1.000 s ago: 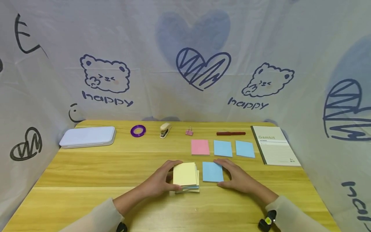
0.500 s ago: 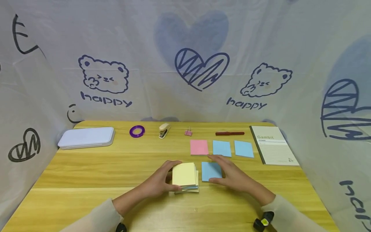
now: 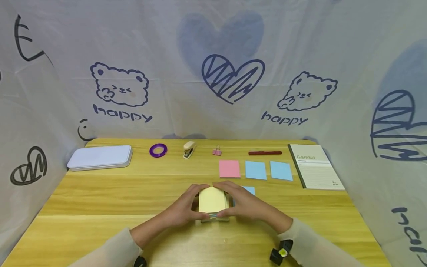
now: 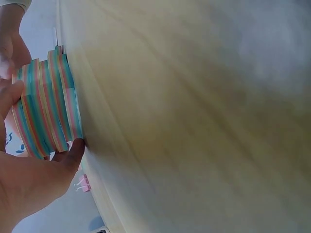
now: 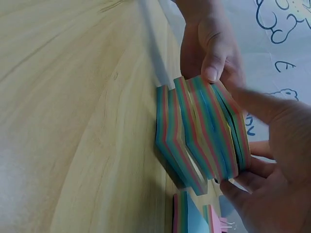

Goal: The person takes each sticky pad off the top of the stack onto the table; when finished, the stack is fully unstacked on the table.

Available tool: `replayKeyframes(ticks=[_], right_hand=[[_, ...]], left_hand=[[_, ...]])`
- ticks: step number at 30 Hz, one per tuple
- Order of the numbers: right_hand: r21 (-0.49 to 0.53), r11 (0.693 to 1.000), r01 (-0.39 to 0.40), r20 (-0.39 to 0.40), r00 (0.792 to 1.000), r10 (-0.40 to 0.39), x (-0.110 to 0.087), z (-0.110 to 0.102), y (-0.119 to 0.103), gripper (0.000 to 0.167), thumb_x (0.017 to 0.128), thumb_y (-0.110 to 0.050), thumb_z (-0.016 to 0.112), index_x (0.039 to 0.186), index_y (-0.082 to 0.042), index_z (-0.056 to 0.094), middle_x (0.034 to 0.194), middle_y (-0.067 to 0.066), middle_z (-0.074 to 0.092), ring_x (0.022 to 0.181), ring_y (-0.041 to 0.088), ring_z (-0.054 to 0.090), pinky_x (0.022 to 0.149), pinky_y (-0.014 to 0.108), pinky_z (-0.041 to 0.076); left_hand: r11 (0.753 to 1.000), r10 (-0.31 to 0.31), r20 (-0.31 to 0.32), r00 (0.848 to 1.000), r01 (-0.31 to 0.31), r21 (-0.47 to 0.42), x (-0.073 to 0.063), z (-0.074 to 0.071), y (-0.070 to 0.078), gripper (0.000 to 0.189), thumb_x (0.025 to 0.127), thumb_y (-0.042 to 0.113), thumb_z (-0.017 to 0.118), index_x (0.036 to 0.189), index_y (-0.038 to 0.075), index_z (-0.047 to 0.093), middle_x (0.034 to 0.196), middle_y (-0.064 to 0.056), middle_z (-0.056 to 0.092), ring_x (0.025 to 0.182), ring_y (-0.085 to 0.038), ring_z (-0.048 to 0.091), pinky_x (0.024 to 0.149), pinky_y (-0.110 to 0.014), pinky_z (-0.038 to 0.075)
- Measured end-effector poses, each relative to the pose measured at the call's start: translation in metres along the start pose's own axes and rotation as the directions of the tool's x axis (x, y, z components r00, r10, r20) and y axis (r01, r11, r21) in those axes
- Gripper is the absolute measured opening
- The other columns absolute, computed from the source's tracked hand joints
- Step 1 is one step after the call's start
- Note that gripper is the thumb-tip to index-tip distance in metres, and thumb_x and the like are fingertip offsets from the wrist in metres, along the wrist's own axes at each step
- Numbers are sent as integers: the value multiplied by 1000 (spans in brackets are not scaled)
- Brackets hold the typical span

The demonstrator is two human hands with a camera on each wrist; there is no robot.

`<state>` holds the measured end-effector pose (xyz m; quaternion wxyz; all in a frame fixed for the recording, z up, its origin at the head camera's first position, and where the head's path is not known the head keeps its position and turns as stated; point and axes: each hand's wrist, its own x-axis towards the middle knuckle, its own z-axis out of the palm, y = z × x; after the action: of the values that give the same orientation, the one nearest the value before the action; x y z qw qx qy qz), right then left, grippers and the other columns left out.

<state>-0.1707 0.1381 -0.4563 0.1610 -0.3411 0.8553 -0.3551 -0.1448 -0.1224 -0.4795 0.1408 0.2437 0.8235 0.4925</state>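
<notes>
A stack of sticky note pads [image 3: 211, 201] with a yellow top stands at the middle of the table. Its striped, many-coloured sides [image 5: 204, 131] show in the right wrist view, the pads offset from one another. My left hand [image 3: 181, 209] grips the stack from the left, thumb at the front edge and fingers at the back. From the right, my right hand [image 3: 245, 203] holds its upper part the same way, thumb close to the left thumb. A blue sticky note pad [image 3: 249, 190] lies beside the stack, mostly hidden under the right hand.
Behind the hands lie a pink pad [image 3: 229, 169] and two blue pads [image 3: 255, 170]. Farther back are a white case [image 3: 101, 157], purple tape roll [image 3: 158, 150], stapler [image 3: 189, 149], pink binder clip [image 3: 217, 151], dark red pen [image 3: 265, 152] and notebook [image 3: 315, 167].
My right hand has let go of the blue pad and moved left onto the stack, which now looks more even at the top. My left hand has stayed on the stack.
</notes>
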Motion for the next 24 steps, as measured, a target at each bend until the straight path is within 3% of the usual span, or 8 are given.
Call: replayKeyframes(ticks=[17, 24], right_hand=[[-167, 984, 65, 15, 998, -63, 2, -1, 0, 84, 88, -43, 82, 156, -12, 43, 153, 6, 50, 137, 25, 51, 110, 47, 49], [-198, 977, 78, 18, 997, -76, 0, -7, -2, 84, 87, -40, 84, 155, -10, 45, 151, 5, 51, 137, 24, 51, 110, 45, 49]], left_hand=[[999, -24, 2, 1000, 24, 33, 1, 1, 2, 83, 87, 19, 86, 154, 10, 39, 137, -13, 47, 128, -34, 51, 113, -61, 39], [998, -33, 7, 999, 32, 46, 2, 0, 4, 91, 87, 21, 86, 157, 3, 32, 144, -18, 45, 135, -40, 48, 116, -63, 35]])
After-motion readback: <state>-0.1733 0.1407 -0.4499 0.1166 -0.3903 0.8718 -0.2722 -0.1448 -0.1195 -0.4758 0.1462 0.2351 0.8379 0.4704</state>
